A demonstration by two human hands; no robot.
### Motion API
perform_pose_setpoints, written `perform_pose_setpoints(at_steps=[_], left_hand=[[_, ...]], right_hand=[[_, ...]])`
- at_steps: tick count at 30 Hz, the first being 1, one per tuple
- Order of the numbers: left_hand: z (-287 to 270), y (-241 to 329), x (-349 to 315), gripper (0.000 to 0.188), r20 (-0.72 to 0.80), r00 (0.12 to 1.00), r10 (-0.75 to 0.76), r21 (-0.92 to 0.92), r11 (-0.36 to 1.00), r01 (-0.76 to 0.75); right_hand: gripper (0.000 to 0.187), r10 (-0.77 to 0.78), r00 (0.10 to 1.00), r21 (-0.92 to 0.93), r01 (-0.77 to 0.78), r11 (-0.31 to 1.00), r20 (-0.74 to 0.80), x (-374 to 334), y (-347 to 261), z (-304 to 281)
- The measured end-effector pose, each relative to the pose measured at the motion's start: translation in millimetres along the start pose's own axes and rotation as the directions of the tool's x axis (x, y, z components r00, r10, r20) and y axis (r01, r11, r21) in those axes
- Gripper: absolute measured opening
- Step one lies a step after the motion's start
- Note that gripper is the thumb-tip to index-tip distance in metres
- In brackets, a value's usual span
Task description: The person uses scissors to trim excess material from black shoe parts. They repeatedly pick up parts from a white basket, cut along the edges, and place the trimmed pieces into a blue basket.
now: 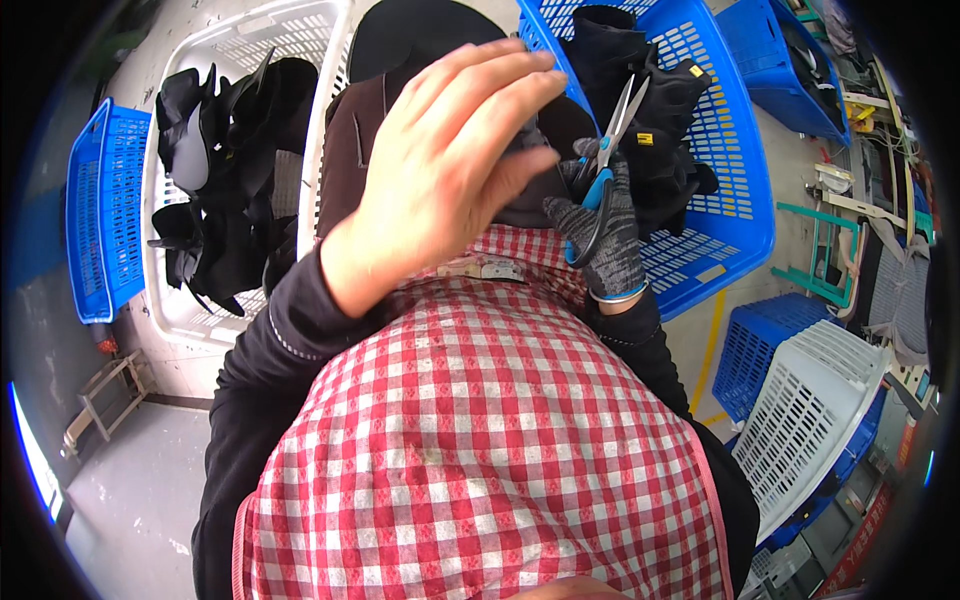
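My left hand (450,150) is bare and raised in front of my lap, its fingers stretched out with nothing in them. A grey knit glove covers my right hand (618,225), which grips a pair of scissors (605,160) with blue and black handles. The scissor blades point up and away, slightly parted, over the edge of the blue basket (755,190). Dark cloth (345,140) lies over my lap behind the left hand, which hides part of it. Beyond it is a rounded black piece (425,35).
At the left stands a white basket (155,270) with several black pieces (235,170) in it. Black items (650,130) with yellow labels fill part of the right basket. A blue crate (105,215) is far left; stacked baskets (810,400) stand at the lower right.
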State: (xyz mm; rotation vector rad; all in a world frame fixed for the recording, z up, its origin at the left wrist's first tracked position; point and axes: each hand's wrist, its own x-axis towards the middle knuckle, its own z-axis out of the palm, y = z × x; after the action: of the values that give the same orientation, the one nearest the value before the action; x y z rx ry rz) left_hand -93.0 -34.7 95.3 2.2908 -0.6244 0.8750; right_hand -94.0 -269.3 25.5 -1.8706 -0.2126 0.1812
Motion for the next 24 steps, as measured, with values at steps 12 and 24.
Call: perform_pose_setpoints(at_steps=[12,24], left_hand=[[10,7,-37,0.061,0.509,0.861,-0.008,-0.165,0.98,0.107],[77,-21,-35,0.087,0.723,0.689,0.052,-0.184,0.976,0.12]], right_hand=[[0.058,0.139,0.989,0.357,-0.151,0.922,0.06,30,25,-57],[0.045,-0.262,0.934,-0.89,0.321,0.325,0.242,43,-3,-113]])
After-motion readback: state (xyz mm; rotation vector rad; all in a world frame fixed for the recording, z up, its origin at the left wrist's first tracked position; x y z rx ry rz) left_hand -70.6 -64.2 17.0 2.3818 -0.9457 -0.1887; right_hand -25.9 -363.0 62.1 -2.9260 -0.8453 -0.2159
